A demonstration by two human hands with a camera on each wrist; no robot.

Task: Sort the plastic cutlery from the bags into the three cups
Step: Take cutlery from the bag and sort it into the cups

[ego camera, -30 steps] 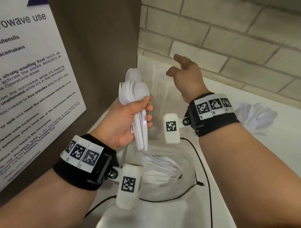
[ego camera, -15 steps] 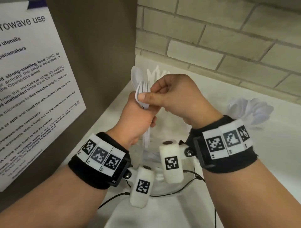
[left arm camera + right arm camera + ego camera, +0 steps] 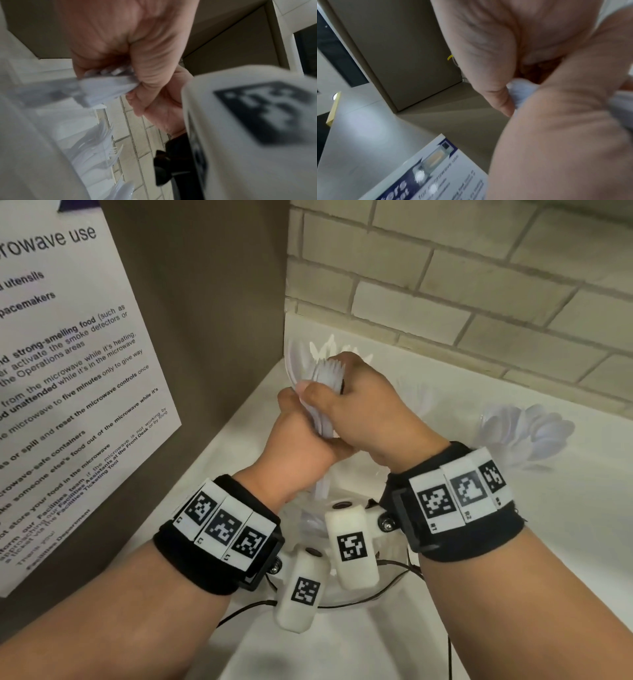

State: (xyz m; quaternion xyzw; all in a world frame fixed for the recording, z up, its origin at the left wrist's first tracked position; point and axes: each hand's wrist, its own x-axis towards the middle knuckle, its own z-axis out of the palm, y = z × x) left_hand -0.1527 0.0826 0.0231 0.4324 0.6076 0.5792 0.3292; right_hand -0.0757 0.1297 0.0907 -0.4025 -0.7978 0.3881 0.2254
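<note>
My left hand (image 3: pixel 306 428) grips a bundle of white plastic cutlery (image 3: pixel 329 374) by the handles, fork tines up. My right hand (image 3: pixel 322 390) pinches the fork heads at the bundle's top with thumb and fingers. In the left wrist view my left hand (image 3: pixel 120 56) is curled round the handles (image 3: pixel 106 88). In the right wrist view my right hand's fingers (image 3: pixel 498 94) pinch white plastic (image 3: pixel 522 89). A cup of forks (image 3: pixel 327 345) stands behind the hands, a cup of spoons (image 3: pixel 527 433) at the right. A clear bag (image 3: pixel 308 525) lies under my wrists, mostly hidden.
A brown microwave side (image 3: pixel 205 320) with a paper notice (image 3: pixel 68 371) walls off the left. A brick wall (image 3: pixel 479 285) backs the white counter (image 3: pixel 565 525). Black cables (image 3: pixel 394 563) run across the bag near my wrists.
My right hand came back from the far cups and closed on the fork heads in the bundle. Both hands have shifted slightly forward together.
</note>
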